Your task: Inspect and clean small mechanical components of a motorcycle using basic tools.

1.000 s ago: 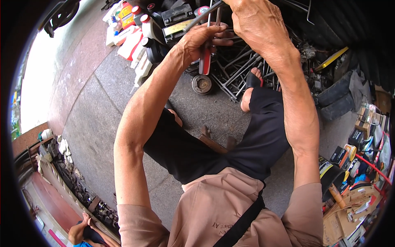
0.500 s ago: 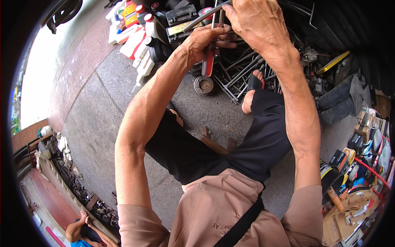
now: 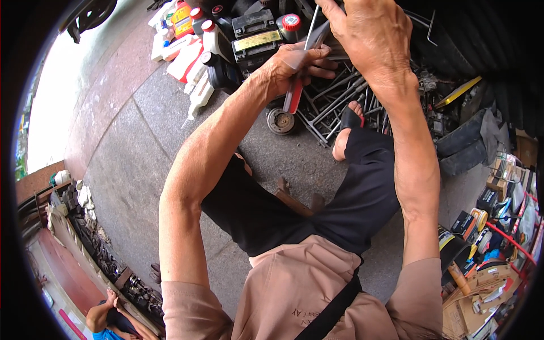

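Note:
My left hand [image 3: 303,68] is closed round a screwdriver-like tool with a red and clear handle [image 3: 293,96] and a thin bright shaft [image 3: 312,27] that points up. My right hand [image 3: 371,39] is curled at the top edge, beside the shaft's upper end, its fingertips partly hidden. From it a grey metal rod [image 3: 319,38], smeared by motion, slants down across my left hand. Below them lies a heap of metal wrenches and rods [image 3: 334,107] on the floor. A round metal part [image 3: 281,120] sits beside the heap.
Bottles [image 3: 215,42] and black batteries [image 3: 255,42] stand at the far left of the heap. A wooden-handled hammer [image 3: 294,199] lies between my legs. Boxes and cardboard [image 3: 476,283] crowd the right side. Another person [image 3: 113,317] sits at the lower left.
The grey rod has swung from slanting left to a steeper angle over my left hand. My right hand has shifted slightly right, and my left hand slightly right and down.

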Motion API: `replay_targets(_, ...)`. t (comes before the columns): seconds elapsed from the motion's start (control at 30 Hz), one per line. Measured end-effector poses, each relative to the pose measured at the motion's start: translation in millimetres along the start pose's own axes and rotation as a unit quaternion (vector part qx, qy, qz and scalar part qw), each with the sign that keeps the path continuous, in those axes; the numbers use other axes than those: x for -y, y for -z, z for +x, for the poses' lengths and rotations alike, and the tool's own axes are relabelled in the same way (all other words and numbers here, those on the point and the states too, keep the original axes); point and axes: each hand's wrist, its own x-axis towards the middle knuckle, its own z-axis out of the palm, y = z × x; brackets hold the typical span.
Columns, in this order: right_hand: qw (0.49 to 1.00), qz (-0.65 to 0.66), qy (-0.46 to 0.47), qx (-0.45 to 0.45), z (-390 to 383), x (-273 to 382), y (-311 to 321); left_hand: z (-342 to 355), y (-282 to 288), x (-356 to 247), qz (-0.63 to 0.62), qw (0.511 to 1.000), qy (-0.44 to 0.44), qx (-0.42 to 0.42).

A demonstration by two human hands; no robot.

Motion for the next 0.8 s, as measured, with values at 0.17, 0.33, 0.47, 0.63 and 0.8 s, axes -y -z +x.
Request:
replay_targets(0.17,0.999,0.035,-0.014,-0.001,-4,0,11,2,-1,-1,-0.002,1.0,-0.026,-0.009)
replay_targets(0.33,0.996,-0.018,0.086,0.017,-6,-8,8,0,0,-3,-0.026,0.999,-0.04,-0.005)
replay_targets(0.47,0.982,0.024,0.182,0.051,-11,-16,0,-2,-2,-5,-0.015,0.999,-0.032,-0.002)
replay_targets(0.63,0.984,-0.004,0.081,0.16,-15,-20,-6,-5,-4,-6,-0.002,1.0,-0.025,0.003)
replay_targets(0.8,0.988,0.076,-0.017,0.134,-13,-16,1,-5,-8,-2,0.004,1.0,-0.025,0.004)
